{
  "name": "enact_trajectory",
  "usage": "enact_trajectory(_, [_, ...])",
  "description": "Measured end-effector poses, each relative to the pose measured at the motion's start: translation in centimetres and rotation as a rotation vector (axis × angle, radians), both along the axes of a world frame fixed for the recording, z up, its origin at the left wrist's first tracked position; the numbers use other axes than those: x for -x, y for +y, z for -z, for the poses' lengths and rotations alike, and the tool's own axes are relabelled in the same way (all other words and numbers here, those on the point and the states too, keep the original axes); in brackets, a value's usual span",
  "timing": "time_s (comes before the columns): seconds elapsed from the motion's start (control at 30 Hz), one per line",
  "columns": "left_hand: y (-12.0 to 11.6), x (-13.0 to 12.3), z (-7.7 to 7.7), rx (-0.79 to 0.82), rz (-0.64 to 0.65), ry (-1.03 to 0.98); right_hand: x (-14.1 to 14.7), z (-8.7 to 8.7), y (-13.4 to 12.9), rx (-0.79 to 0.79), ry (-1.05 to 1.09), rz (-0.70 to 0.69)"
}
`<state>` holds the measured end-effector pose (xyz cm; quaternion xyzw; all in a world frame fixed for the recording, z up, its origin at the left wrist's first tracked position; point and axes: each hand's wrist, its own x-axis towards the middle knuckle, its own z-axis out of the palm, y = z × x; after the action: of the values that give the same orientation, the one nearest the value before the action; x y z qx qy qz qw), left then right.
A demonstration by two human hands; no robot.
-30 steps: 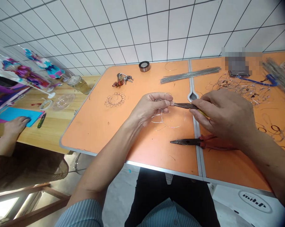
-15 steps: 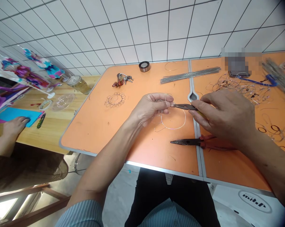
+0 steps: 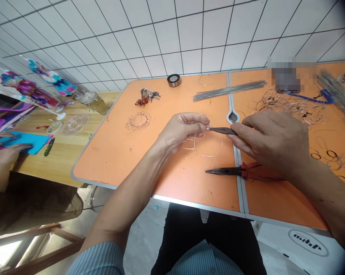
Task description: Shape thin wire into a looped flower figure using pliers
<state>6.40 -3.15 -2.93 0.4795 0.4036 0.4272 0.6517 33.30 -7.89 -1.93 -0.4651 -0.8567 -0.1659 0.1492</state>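
Thin looped wire [image 3: 194, 143] is pinched between the thumb and fingers of my left hand [image 3: 186, 130], and its loops hang below over the orange table. My right hand [image 3: 271, 139] is closed round a pair of dark-jawed pliers [image 3: 221, 130], whose handles are mostly hidden in the palm. The tips of the pliers meet the wire right at my left fingertips. Below my right hand, red-handled pliers [image 3: 226, 171] lie on the table. A wire ring with small loops [image 3: 138, 121] rests to the left.
Keys [image 3: 152, 95], a roll of tape [image 3: 174, 80] and a bundle of straight wires [image 3: 229, 90] lie farther back. Tangled wire [image 3: 295, 107] is at the right. At the far left, another person's hands touch blue sheets [image 3: 36, 142] on a wooden table.
My hands and the pliers have hardly moved; the hanging wire loop has shifted and looks fainter. At the left, a second hand of the other person has come over the blue sheets.
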Motion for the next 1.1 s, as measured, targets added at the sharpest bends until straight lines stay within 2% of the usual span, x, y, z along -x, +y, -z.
enact_trajectory(0.33, [0.1, -0.1, 0.1, -0.037, -0.003, 0.003, 0.4, 1.0, 0.3, -0.143, 0.114, -0.078])
enact_trajectory(0.5, [0.1, -0.1, 0.4, -0.052, -0.016, -0.011, 0.4, 0.7, 0.1, 0.055, 0.159, -0.014])
enact_trajectory(0.63, [0.0, -0.3, 0.4, -0.086, -0.021, -0.032, 0.6, 0.8, 0.1, 0.104, 0.187, -0.010])
enact_trajectory(0.83, [0.0, -0.4, 0.5, -0.116, -0.057, 0.005, 0.7, 1.4, 0.6, 0.259, 0.349, -0.001])
enact_trajectory(1.1, [0.5, 0.0, 0.9, -0.064, -0.087, 0.012, 0.4, 2.0, 1.1, 0.178, 0.373, 0.001])
